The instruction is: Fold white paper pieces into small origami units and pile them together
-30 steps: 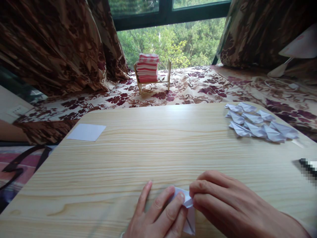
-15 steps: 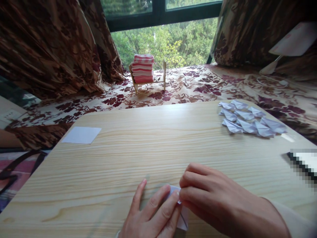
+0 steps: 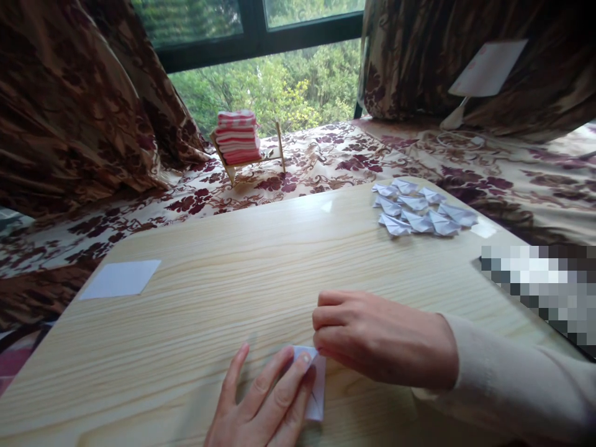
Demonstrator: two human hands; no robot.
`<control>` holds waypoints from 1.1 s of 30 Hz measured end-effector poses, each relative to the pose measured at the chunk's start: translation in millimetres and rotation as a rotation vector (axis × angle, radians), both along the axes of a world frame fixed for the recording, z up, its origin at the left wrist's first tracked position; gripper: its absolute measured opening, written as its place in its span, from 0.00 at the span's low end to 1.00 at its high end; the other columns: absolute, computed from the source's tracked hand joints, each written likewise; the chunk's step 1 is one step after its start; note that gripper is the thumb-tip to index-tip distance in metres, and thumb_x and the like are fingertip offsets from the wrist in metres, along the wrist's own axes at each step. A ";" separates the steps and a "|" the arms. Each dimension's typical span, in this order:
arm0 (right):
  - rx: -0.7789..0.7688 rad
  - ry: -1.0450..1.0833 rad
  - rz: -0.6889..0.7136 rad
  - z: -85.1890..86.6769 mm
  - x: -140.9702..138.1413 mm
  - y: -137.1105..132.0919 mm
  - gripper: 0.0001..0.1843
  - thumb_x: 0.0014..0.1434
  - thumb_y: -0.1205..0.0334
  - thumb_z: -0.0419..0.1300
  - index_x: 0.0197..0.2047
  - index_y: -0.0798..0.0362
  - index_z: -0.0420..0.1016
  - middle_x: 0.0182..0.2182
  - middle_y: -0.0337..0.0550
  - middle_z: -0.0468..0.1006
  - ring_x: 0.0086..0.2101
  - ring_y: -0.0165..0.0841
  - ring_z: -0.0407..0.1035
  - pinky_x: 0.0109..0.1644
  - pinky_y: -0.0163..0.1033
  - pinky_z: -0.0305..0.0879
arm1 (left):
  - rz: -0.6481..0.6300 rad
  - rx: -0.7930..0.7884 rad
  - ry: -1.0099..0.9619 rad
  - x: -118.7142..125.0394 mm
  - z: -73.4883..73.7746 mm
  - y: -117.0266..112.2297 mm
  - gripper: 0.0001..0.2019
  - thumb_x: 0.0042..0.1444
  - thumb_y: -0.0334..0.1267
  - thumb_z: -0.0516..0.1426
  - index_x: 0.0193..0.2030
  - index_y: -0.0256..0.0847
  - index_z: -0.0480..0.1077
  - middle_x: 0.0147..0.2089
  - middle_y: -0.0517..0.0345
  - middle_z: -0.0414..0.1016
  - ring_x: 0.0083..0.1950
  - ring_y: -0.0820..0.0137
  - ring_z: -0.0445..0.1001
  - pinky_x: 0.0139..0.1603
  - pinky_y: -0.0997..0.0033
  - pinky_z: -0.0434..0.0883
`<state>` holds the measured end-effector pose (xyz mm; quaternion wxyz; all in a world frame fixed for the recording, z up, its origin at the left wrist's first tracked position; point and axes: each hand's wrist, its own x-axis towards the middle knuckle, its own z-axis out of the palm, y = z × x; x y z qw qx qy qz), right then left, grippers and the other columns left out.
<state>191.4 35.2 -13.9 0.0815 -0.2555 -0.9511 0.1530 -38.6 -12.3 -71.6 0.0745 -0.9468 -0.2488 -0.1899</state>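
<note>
- The right hand (image 3: pixel 377 335) has its fingers curled in and their tips drawn together in a pinch at the far right corner of the folded white paper (image 3: pixel 319 396); how much of the flap lies between the tips is hidden.
- From that pinch, the folded white paper extends toward the person and a little to the left, with the tabletop (image 3: pixel 209 304) underneath.
- Its long axis, as far as it shows, runs from the pinch back toward the person, slightly slanted; the left part is covered, so its full outline cannot be told.
- The left hand (image 3: pixel 265 403) is just left of the pinch, fingers spread and laid flat, the fingertips nearest the pinch pressing on the upper flap; it grasps nothing that shows.
- Both hands touch the folded white paper: the left hand covers more of it, while the right hand meets only the corner, its forearm coming in from the right.
- Beyond the pinch and to its right, well apart, sits a cluster of folded paper pieces (image 3: pixel 418 221).
- Well left of the pinch and farther off lies a flat white sheet (image 3: pixel 120 279).
- Right of the pinch, past the right sleeve (image 3: pixel 507 372), is a pixelated dark-edged object (image 3: pixel 535 292).
</note>
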 end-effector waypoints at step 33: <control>0.181 0.084 -0.236 -24.8 -7.1 -65.4 0.09 0.64 0.68 0.51 0.35 0.53 0.70 0.24 0.36 0.71 0.27 0.31 0.61 0.27 0.39 0.55 | 0.016 -0.064 -0.066 4.3 6.2 2.6 0.12 0.62 0.41 0.52 0.45 0.42 0.74 0.51 0.64 0.77 0.55 0.70 0.70 0.70 0.55 0.39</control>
